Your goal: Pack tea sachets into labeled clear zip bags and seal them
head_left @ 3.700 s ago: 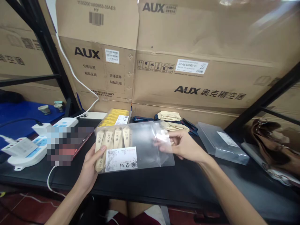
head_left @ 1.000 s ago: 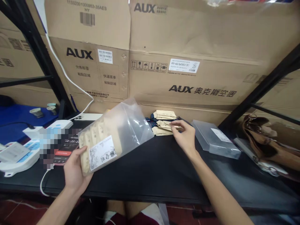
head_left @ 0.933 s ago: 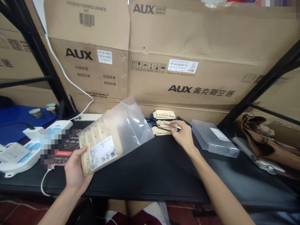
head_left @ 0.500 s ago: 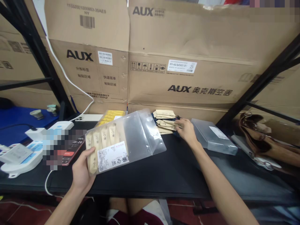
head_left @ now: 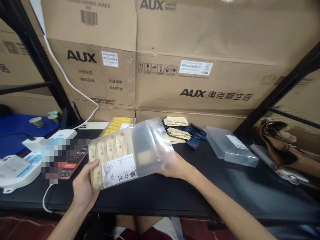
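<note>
Your left hand clamps the clear plastic pouch of beige sachets — your right hand blurs behind or inside its other end — can't tell its grip.

Your left hand holds the left end of the pouch above the table, with sachets inside that end; your right hand is at its right end, inside or behind, unclear which. Beyond the pouch, a packed bag lies left and a packet pile right, before the cardboard. The phone, then the power strip, lie to your left; the plastic case, then the handbag, to your right.
</note>
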The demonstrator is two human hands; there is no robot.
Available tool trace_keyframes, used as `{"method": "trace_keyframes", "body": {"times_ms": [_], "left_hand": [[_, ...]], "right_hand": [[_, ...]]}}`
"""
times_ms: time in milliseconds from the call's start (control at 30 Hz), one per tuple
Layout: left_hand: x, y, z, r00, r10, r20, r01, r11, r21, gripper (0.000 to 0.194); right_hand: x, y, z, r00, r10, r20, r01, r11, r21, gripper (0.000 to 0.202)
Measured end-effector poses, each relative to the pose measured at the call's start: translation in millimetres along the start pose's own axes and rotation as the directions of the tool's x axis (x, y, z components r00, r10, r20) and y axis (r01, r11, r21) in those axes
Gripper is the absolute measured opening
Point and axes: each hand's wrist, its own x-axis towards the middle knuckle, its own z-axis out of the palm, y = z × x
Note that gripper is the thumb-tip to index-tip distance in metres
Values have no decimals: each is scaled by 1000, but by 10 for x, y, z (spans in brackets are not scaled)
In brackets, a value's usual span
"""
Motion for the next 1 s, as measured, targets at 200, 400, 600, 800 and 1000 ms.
{"method": "trace_keyframes", "body": {"times_ms": [200,400,600,800,1000], "left_hand": [[16,-15,-13,1000,-14,-23,14,1000,4,51],[39,-18,-21,999,-8,-41,7,1000,-12,48],[59,-32,-45,1000,4,4,-4,1000,2,53],[-14,-52,7,999,30,45,-35,995,94,57],[-40,-87,4,989,68,132,-95,973,210,72]], "right_hand": [[-27,159,-65,986,149,69,-154,986,68,26],[-25,203,-412,855,466,-228,-207,710,673,52],[-42,33,-720,671,600,-437,63,541,839,57],[-76,-90,-597,874,414,-255,-53,602,797,56],[-46,-420,-435,940,341,33,-291,745,600,19]]}}
